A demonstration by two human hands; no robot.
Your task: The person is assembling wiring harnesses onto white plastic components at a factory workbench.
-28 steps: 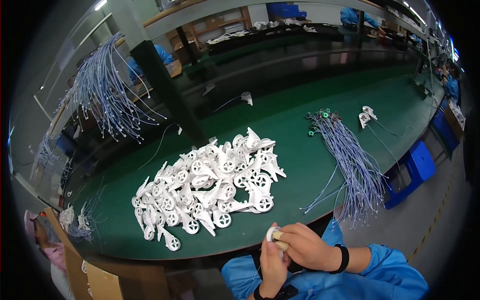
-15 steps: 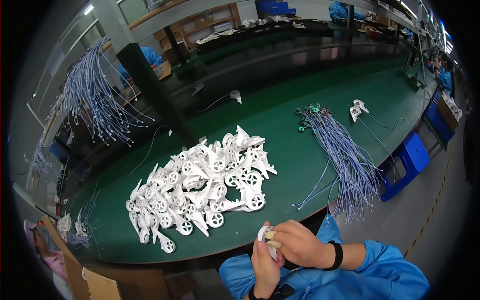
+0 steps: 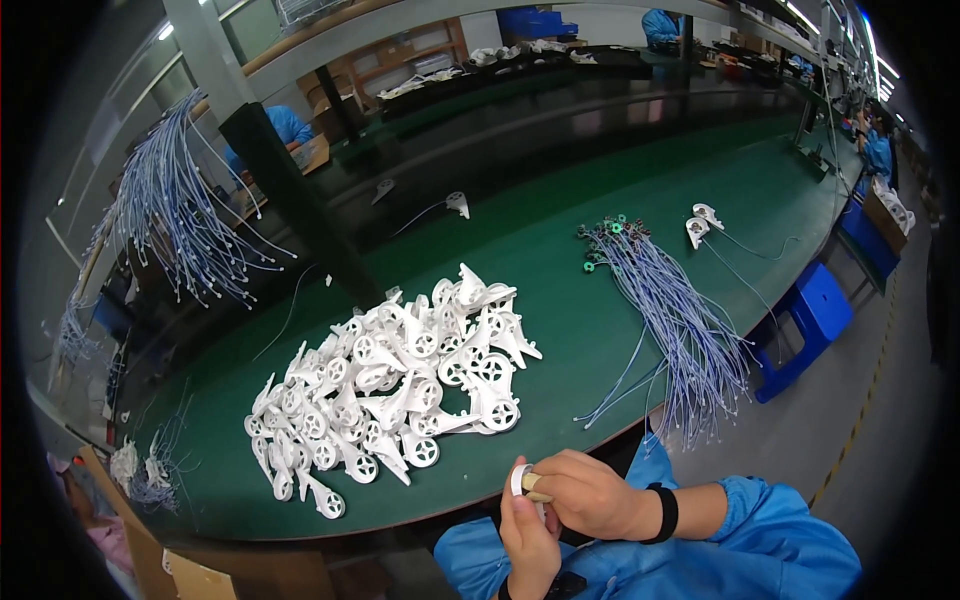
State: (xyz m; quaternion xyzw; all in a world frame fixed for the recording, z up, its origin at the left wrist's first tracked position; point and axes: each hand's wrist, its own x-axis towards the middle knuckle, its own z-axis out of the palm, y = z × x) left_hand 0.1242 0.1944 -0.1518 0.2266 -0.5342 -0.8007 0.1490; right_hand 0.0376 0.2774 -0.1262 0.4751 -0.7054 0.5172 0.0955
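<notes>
Just off the table's near edge, my left hand [image 3: 529, 540] grips a white round plastic part [image 3: 518, 480] with its thumb and fingers closed around it. My right hand [image 3: 592, 497] is closed against the open side of that part; pale yellow finger covers are on its fingertips. Whatever lies between those fingertips is hidden. To the left of my hands lies a heap of white plastic housings [image 3: 410, 355], each with a spoked round end and a tapering arm. A bundle of blue-grey wires [image 3: 680, 330] with small round green and dark ends lies to the right.
Two white housings with wires [image 3: 697, 232] lie beyond the bundle on the green table [image 3: 560, 290]. More wires [image 3: 185, 210] hang at the left beside a dark post [image 3: 290, 190]. A blue stool [image 3: 808, 325] stands right of the table. Workers in blue sit farther off.
The view has shifted slightly, so the table things appear a little left. Both hands stay together on the white part, with the right fingertips slightly moved against it.
</notes>
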